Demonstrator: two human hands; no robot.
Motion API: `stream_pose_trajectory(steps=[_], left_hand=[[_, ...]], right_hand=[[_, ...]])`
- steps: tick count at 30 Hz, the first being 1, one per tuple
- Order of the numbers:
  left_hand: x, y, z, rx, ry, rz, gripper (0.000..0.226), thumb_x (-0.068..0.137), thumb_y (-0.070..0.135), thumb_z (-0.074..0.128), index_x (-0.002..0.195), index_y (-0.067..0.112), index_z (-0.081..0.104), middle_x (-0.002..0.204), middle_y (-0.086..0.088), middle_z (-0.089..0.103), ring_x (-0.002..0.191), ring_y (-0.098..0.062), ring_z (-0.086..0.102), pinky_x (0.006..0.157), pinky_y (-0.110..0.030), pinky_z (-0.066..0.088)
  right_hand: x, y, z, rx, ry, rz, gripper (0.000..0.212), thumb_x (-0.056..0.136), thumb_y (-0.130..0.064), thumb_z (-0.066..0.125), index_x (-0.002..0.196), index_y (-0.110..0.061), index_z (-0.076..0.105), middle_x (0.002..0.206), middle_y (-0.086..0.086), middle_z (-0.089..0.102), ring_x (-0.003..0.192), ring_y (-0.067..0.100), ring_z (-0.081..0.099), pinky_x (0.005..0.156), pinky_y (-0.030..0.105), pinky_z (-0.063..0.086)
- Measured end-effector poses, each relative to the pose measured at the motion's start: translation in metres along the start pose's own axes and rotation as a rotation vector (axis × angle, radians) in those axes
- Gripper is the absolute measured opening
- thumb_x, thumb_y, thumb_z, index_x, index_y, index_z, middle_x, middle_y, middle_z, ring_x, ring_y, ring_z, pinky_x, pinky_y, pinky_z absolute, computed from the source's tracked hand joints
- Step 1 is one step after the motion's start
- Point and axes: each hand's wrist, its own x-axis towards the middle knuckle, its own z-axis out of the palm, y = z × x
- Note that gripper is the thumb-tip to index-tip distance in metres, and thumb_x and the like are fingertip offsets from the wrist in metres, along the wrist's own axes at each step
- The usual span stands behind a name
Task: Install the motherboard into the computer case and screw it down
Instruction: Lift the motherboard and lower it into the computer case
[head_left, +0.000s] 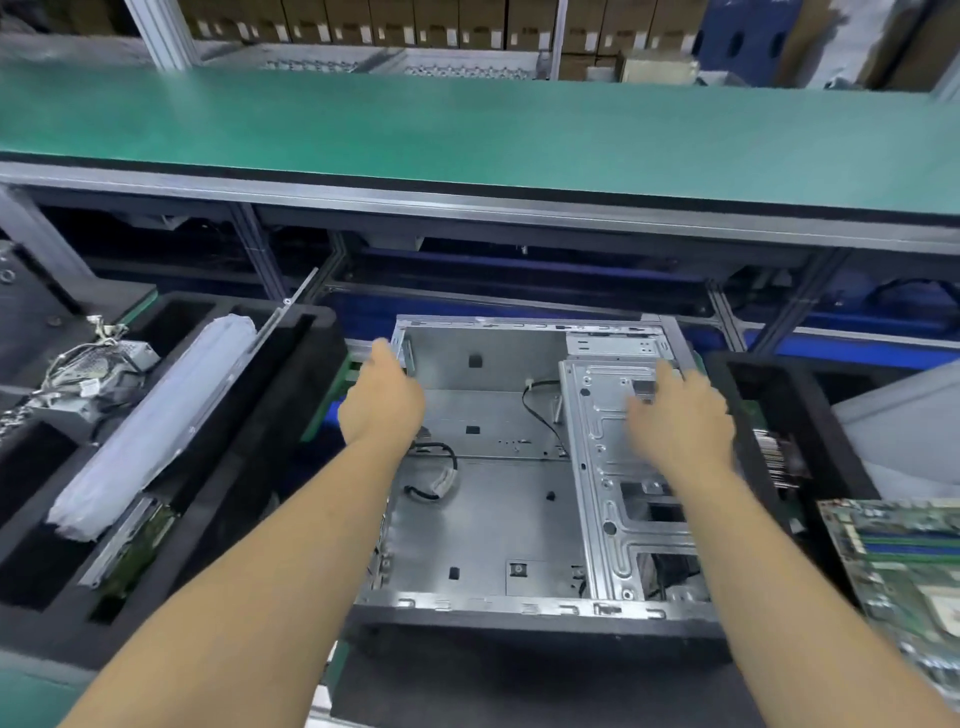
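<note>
Case flat, open side up, long axis fwd, motherboard right

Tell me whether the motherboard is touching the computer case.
Apart. The head view shows the motherboard lying off to the right, with a black foam tray wall between it and the computer case.

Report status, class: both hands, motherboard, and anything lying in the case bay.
Left hand at case left wall, right hand over drive bracket; neither holding anything. Motherboard still outside, at right. Loose black cables lie inside.
</note>
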Motion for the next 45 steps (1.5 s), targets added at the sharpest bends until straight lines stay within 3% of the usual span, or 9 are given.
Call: stream_pose_trajectory(steps=[5, 8, 11, 17, 30, 34, 36, 40, 45], left_hand=[[-0.014, 0.015, 0.014, 0.437, -0.019, 0.48, 0.078, 0.094, 0.023, 0.045, 0.158, 0.031, 0.0, 0.166, -0.011, 0.001, 0.149, -0.036, 0.014, 0.116, -0.05, 0.024], [-0.013, 0.021, 0.023, 0.545, -0.205, 0.635, 0.063, 0.099, 0.034, 0.042, 0.157, 0.029, 0.017, 0.165, -0.007, 0.014, 0.152, -0.029, 0.01, 0.122, -0.052, 0.008], [0.0, 0.017, 0.016, 0.661, -0.172, 0.648, 0.048, 0.096, 0.034, 0.043, 0.143, 0.025, 0.04, 0.148, -0.006, 0.042, 0.14, -0.029, 0.032, 0.12, -0.05, 0.014], [0.019, 0.002, -0.002, 0.88, -0.333, 0.695, 0.034, 0.095, 0.039, 0.033, 0.094, 0.029, 0.065, 0.082, 0.008, 0.068, 0.097, -0.017, 0.062, 0.122, -0.046, -0.002], [-0.037, 0.042, 0.021, 0.792, -0.568, 0.484, 0.041, 0.095, 0.043, 0.025, 0.084, 0.023, 0.058, 0.104, 0.006, 0.069, 0.121, -0.017, 0.055, 0.119, -0.053, -0.006], [-0.05, 0.059, 0.023, 0.529, -0.581, 0.484, 0.039, 0.093, 0.051, 0.032, 0.085, 0.022, 0.058, 0.087, 0.004, 0.066, 0.099, -0.021, 0.061, 0.1, -0.044, 0.033], [-0.044, 0.057, 0.016, 0.323, -0.484, 0.508, 0.038, 0.096, 0.049, 0.036, 0.091, 0.02, 0.061, 0.092, 0.001, 0.067, 0.09, -0.022, 0.062, 0.074, -0.032, 0.039], [-0.029, 0.041, 0.006, 0.342, -0.435, 0.604, 0.042, 0.097, 0.051, 0.034, 0.079, 0.02, 0.056, 0.079, 0.004, 0.064, 0.069, -0.018, 0.056, 0.061, -0.028, 0.036], [-0.033, 0.054, 0.011, 0.659, -0.601, 0.513, 0.038, 0.087, 0.056, 0.036, 0.076, 0.024, 0.054, 0.085, 0.006, 0.063, 0.081, -0.019, 0.057, 0.074, -0.034, 0.036]], right_hand=[[-0.146, -0.079, 0.025, -0.123, -0.295, -0.576, 0.056, 0.097, -0.062, 0.04, 0.138, -0.027, 0.053, 0.148, 0.014, 0.041, 0.144, 0.034, 0.031, 0.115, 0.057, 0.029], [-0.203, -0.08, 0.04, -0.129, -0.125, -0.689, 0.053, 0.082, -0.067, 0.042, 0.093, -0.028, 0.077, 0.089, 0.001, 0.07, 0.091, 0.025, 0.069, 0.087, 0.044, 0.058], [-0.203, -0.057, 0.057, -0.114, 0.128, -0.83, 0.05, 0.085, -0.067, 0.049, 0.075, -0.025, 0.074, 0.064, -0.005, 0.06, 0.059, 0.019, 0.059, 0.058, 0.026, 0.053], [-0.179, -0.052, 0.074, 0.02, 0.418, -0.874, 0.059, 0.102, -0.052, 0.032, 0.062, -0.022, 0.064, 0.058, -0.002, 0.054, 0.053, 0.022, 0.054, 0.049, 0.026, 0.045], [-0.037, 0.053, 0.036, -0.053, 0.384, -1.069, 0.045, 0.1, -0.026, 0.032, 0.061, -0.018, 0.051, 0.057, 0.0, 0.044, 0.055, 0.024, 0.046, 0.062, 0.038, 0.036], [-0.024, 0.074, 0.02, -0.258, -0.045, -0.816, 0.051, 0.103, -0.04, 0.021, 0.095, -0.024, 0.069, 0.109, -0.005, 0.061, 0.118, 0.025, 0.047, 0.113, 0.051, 0.027], [-0.037, 0.064, 0.024, -0.132, -0.058, -0.472, 0.043, 0.103, -0.043, 0.037, 0.141, -0.036, 0.054, 0.161, 0.003, 0.029, 0.151, 0.029, 0.009, 0.124, 0.051, 0.002], [-0.065, 0.018, 0.027, 0.623, -0.114, 0.224, 0.088, 0.099, -0.02, 0.052, 0.16, -0.043, -0.007, 0.165, 0.008, -0.027, 0.154, 0.039, 0.004, 0.117, 0.045, 0.025], [-0.066, 0.01, 0.04, 0.768, 0.0, 0.293, 0.071, 0.104, -0.003, 0.04, 0.161, -0.035, 0.014, 0.165, 0.018, -0.017, 0.14, 0.044, 0.038, 0.102, 0.036, 0.042]])
